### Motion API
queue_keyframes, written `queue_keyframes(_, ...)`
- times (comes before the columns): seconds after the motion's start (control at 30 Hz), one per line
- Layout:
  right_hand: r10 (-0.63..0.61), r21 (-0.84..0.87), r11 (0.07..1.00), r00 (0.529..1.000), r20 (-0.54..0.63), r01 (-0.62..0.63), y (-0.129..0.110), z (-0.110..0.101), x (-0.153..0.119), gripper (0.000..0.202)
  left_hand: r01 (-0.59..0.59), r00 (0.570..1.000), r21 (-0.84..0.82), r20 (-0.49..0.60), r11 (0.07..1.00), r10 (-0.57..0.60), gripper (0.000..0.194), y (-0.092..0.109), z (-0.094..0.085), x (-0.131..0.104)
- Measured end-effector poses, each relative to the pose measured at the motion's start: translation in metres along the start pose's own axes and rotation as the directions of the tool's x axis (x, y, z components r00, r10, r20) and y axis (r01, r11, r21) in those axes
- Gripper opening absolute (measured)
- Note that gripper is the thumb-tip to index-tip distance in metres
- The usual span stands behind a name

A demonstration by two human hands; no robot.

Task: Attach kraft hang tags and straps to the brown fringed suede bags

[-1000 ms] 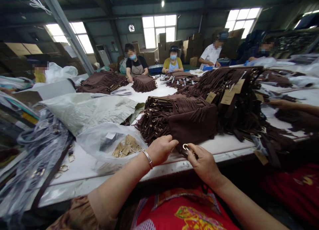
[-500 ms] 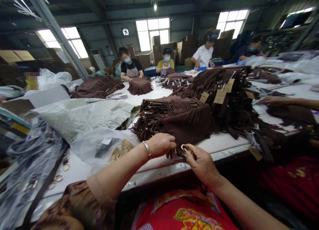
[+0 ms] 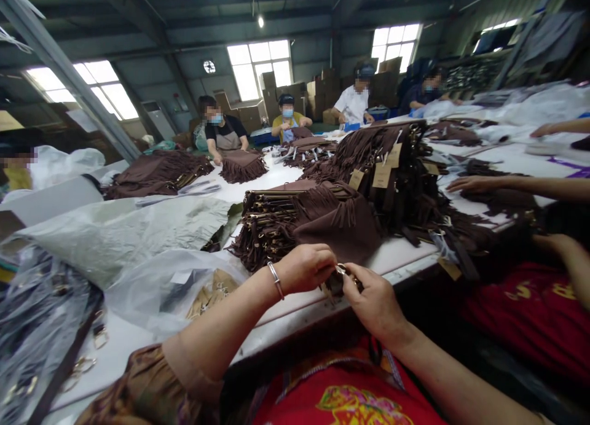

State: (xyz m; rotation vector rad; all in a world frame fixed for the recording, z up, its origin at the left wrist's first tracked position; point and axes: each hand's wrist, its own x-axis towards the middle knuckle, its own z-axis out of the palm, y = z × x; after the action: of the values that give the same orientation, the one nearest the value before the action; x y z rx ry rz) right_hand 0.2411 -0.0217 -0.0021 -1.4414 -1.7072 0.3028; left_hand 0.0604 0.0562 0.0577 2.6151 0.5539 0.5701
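My right hand (image 3: 375, 297) pinches a gold-coloured metal clasp (image 3: 341, 269), with a dark strap end (image 3: 375, 350) showing below the hand. Close against it, my left hand (image 3: 310, 268) is closed, its fingertips at the clasp; what they hold is too small to make out. Below the left fingers hangs a small tan piece (image 3: 328, 293), partly hidden. Just beyond both hands lies a stack of brown fringed bags (image 3: 338, 231) with gold zips along the left side.
A taller pile of tagged brown bags (image 3: 380, 161) rises behind. Clear plastic (image 3: 138, 302) with tan tags (image 3: 214, 293) lies left, beside plastic-wrapped straps (image 3: 41, 327) and loose gold hardware (image 3: 83, 366). A co-worker's hand (image 3: 474, 184) rests at right; several people work across the white table (image 3: 281, 174).
My left hand has come right, from beside the bag to the clasp, so both hands now meet. The view has turned slightly right. More of the neighbour's arms shows at the right.
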Motion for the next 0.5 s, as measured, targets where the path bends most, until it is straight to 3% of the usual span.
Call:
queue_keyframes(0.17, 0.067, -0.002, 0.998, 0.998, -0.022, -0.067, 0.0, -0.013, 0.005, 0.026, -0.059, 0.998, 0.115, -0.019, 0.992, 0.061, 0.017, 0.006, 0.007, 0.019)
queue_keyframes(0.5, 0.199, 0.055, 0.979, 0.98, -0.005, -0.198, -0.003, -0.022, 0.015, 0.025, 0.01, 0.997, 0.241, -0.079, 0.97, 0.009, 0.019, 0.018, 0.021, 0.033)
